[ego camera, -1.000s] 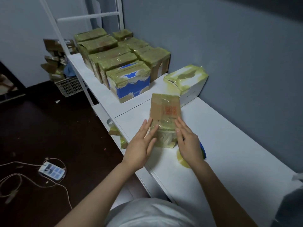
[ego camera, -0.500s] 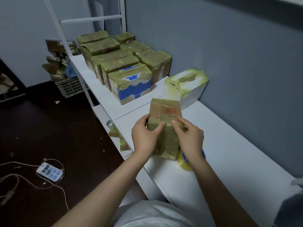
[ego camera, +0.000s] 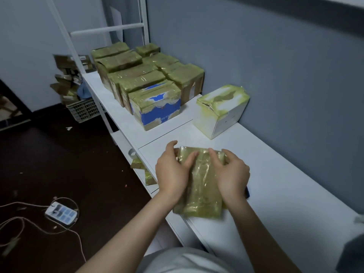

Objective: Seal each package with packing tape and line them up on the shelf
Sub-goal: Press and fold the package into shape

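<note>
Left hand [ego camera: 173,174], right hand [ego camera: 233,174]: curled grip.

A home packing corner; taped parcels [ego camera: 149,83] crowd a white shelf [ego camera: 126,125]; power strip [ego camera: 61,213] on floor.

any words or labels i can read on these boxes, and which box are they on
No text can be read.
Blue and white box: pale print on its blue band, too blurred to read.
White box: small grey mark on its side, too small to read.
Taped package: no print shows through the tape.
</note>
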